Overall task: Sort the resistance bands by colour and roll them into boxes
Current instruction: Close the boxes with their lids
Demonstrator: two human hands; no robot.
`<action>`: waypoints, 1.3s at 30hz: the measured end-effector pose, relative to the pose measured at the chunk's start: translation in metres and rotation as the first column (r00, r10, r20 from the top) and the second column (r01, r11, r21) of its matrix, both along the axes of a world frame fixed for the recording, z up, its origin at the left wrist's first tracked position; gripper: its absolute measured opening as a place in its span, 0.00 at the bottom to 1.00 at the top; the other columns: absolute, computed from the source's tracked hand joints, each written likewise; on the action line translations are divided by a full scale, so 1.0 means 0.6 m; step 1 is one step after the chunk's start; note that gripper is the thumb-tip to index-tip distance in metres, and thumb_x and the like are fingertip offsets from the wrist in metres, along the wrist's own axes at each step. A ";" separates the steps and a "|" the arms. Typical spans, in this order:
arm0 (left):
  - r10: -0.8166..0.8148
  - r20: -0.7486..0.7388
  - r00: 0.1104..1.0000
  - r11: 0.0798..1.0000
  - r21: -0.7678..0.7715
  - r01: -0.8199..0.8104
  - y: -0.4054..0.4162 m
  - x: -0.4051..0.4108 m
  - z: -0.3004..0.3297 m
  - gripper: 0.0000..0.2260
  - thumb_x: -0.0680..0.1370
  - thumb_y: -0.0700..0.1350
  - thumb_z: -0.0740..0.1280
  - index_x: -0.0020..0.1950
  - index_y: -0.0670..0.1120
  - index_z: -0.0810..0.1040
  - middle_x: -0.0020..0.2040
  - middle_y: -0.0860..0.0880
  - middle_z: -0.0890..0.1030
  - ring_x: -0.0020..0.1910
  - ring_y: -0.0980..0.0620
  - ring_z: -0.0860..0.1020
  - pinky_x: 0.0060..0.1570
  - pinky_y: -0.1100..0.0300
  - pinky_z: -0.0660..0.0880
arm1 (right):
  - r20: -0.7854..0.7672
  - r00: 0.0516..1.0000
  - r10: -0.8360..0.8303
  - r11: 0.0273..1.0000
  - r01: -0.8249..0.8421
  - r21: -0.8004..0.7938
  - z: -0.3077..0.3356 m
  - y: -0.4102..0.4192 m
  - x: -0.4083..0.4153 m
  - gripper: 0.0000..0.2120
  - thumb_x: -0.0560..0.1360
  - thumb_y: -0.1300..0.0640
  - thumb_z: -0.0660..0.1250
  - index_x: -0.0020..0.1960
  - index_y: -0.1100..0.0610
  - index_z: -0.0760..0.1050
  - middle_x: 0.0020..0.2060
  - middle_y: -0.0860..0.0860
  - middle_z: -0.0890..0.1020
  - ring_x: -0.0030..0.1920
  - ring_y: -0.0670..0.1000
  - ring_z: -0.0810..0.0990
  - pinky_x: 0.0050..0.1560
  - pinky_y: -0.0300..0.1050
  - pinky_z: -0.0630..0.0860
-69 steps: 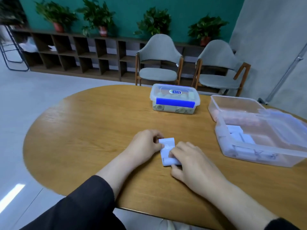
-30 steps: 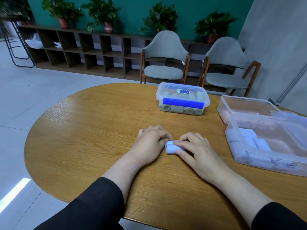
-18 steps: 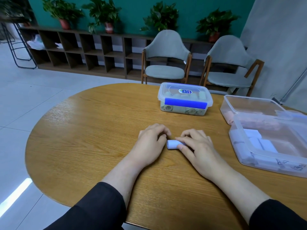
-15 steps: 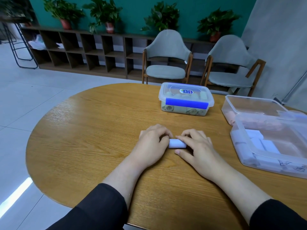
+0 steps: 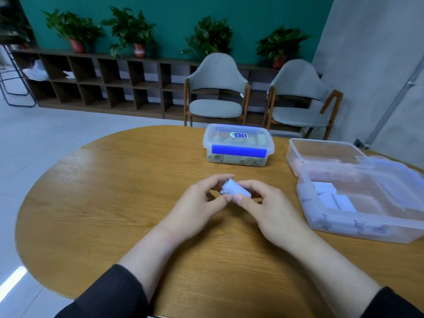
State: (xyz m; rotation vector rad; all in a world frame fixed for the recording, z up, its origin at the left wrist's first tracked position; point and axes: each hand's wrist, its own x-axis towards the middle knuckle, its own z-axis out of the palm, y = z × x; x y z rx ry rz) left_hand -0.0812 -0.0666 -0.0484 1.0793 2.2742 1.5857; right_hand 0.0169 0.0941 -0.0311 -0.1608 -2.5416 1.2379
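Both hands are seen above the middle of the round wooden bench (image 5: pixel 96 203), and a rolled pale blue band (image 5: pixel 234 191) is pinched between them. The left hand (image 5: pixel 197 207) is curled round the roll's left end, with thumb and fingertips closed on it; the right hand (image 5: pixel 270 212) is closed on its right end in the same way, thumb below and forefinger over the top. The roll is tilted, its left end higher.

To the right, an open clear box (image 5: pixel 344 228) is set on the bench, and more pale blue rolls (image 5: pixel 330 196) are laid inside along its left part. Just behind it, touching or partly under it, a second open clear box (image 5: pixel 296 145) is seen with pinkish rolls (image 5: pixel 298 166) at the bottom. Farther back, near the far edge, a lidded box (image 5: pixel 238 143) with a blue clasp is stood, and greenish rolls (image 5: pixel 234 159) can be made out through its wall. Dark sleeves are worn on both forearms.
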 end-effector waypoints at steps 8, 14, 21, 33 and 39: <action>-0.273 0.065 0.960 0.960 -0.043 0.276 0.069 0.049 0.092 0.16 0.79 0.44 0.72 0.66 0.55 0.80 0.58 0.56 0.85 0.61 0.51 0.80 0.65 0.55 0.74 | 0.181 0.983 -0.038 0.999 0.045 -0.031 0.110 0.087 0.096 0.05 0.75 0.49 0.72 0.49 0.43 0.84 0.41 0.43 0.86 0.41 0.44 0.81 0.47 0.43 0.75; -0.350 -0.063 0.935 0.921 0.160 0.355 0.196 0.090 0.105 0.19 0.79 0.42 0.72 0.68 0.56 0.77 0.53 0.51 0.83 0.54 0.55 0.80 0.57 0.60 0.76 | 0.226 0.963 -0.148 0.988 0.154 -0.008 0.179 0.203 0.157 0.09 0.68 0.47 0.75 0.47 0.48 0.84 0.40 0.49 0.86 0.39 0.42 0.82 0.45 0.39 0.80; -0.103 -0.249 0.963 0.981 0.135 0.140 0.289 0.097 -0.009 0.12 0.81 0.41 0.67 0.65 0.46 0.81 0.67 0.52 0.77 0.68 0.56 0.72 0.70 0.51 0.67 | 0.310 0.725 -0.615 0.785 0.522 0.335 0.145 0.346 0.149 0.07 0.68 0.58 0.72 0.37 0.61 0.79 0.30 0.55 0.79 0.33 0.53 0.74 0.38 0.44 0.71; -0.220 -0.247 0.944 0.971 0.043 0.237 0.293 0.075 -0.046 0.13 0.80 0.55 0.66 0.62 0.54 0.82 0.71 0.61 0.71 0.72 0.61 0.64 0.74 0.51 0.61 | 0.465 0.452 -0.762 0.624 0.317 0.714 0.053 0.387 0.089 0.11 0.66 0.54 0.70 0.30 0.54 0.69 0.13 0.46 0.70 0.22 0.47 0.70 0.22 0.34 0.62; -0.216 -0.237 0.947 0.970 0.056 0.235 0.294 0.073 -0.052 0.13 0.79 0.56 0.67 0.62 0.56 0.82 0.71 0.62 0.70 0.73 0.62 0.64 0.74 0.54 0.61 | 0.513 0.444 -0.735 0.667 0.337 0.664 0.037 0.389 0.087 0.13 0.67 0.51 0.74 0.34 0.55 0.70 0.25 0.50 0.77 0.27 0.51 0.74 0.28 0.38 0.68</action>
